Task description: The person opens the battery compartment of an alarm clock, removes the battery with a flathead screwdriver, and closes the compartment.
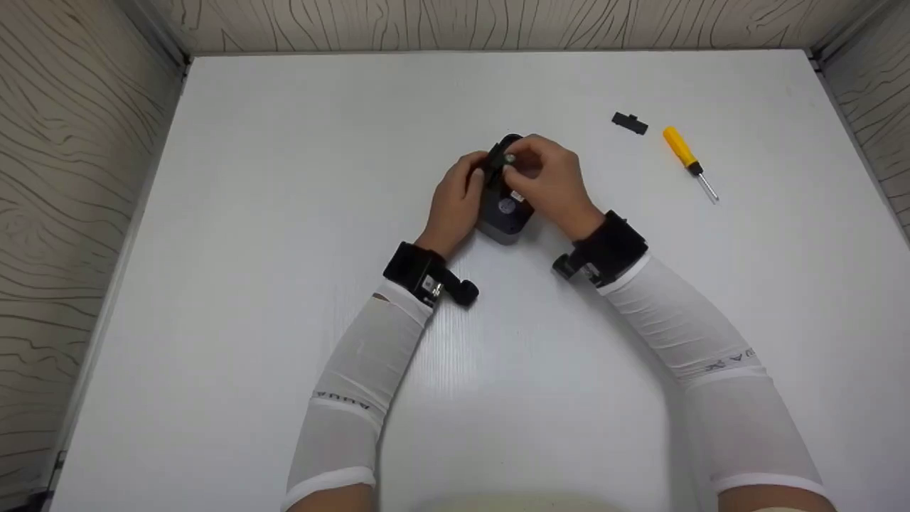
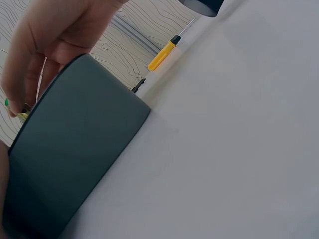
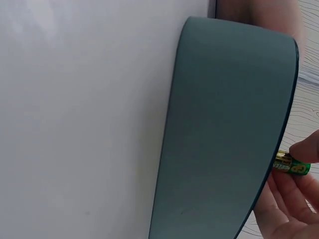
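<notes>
A dark, box-shaped device (image 1: pixel 503 222) with rounded corners stands on the table, its face with a round sticker turned up. My left hand (image 1: pixel 453 203) grips its left side, fingertips at the upper edge. Between thumb and fingers, my right hand (image 1: pixel 554 181) pinches a green and gold battery (image 3: pixel 293 165) at the device's upper face. Part of the battery is hidden behind the device's edge in the right wrist view. The device's plain grey-green side wall (image 2: pixel 79 134) fills much of the left wrist view.
A small black cover (image 1: pixel 630 123) with tabs lies at the back right of the white table (image 1: pixel 249 213). Beside it is a screwdriver (image 1: pixel 682 149) with a yellow handle. Wood-patterned walls border the table at the back and sides.
</notes>
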A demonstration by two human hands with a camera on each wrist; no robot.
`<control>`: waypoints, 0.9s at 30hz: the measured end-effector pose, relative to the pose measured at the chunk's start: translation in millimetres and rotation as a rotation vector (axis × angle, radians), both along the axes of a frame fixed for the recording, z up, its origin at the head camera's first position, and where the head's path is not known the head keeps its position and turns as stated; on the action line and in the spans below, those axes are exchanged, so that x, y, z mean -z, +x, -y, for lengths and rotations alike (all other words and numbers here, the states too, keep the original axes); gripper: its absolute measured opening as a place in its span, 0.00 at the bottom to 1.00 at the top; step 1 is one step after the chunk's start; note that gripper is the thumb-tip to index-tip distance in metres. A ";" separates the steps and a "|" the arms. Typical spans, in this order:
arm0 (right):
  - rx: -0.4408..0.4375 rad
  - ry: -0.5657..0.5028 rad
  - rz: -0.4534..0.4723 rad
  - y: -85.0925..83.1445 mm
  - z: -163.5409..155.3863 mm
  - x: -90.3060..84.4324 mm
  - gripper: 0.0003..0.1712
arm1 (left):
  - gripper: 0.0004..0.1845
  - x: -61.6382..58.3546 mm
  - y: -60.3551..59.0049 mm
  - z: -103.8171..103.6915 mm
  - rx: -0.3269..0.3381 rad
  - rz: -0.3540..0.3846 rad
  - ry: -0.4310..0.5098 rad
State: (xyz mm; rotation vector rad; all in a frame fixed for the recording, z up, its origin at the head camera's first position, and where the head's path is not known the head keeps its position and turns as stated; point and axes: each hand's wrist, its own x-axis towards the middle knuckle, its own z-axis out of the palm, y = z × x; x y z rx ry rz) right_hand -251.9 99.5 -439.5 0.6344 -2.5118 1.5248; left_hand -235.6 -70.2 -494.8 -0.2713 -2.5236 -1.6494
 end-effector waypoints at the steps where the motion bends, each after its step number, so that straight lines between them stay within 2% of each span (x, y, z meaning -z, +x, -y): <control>1: 0.000 0.003 -0.014 0.0 -0.5 -0.1 0.11 | 0.21 0.3 -0.1 -0.1 0.001 -0.002 0.001; 9: 0.030 0.041 -0.089 -0.2 -9.0 -2.8 0.14 | 0.21 -0.6 0.7 -0.9 0.005 0.005 0.006; 16: 0.080 0.043 -0.051 -1.7 -21.2 -3.9 0.20 | 0.21 -1.2 0.9 -1.1 0.005 0.018 0.021; 27: 0.183 0.126 -0.016 -8.8 -51.7 -4.0 0.12 | 0.21 1.1 0.6 0.3 -0.009 0.010 0.016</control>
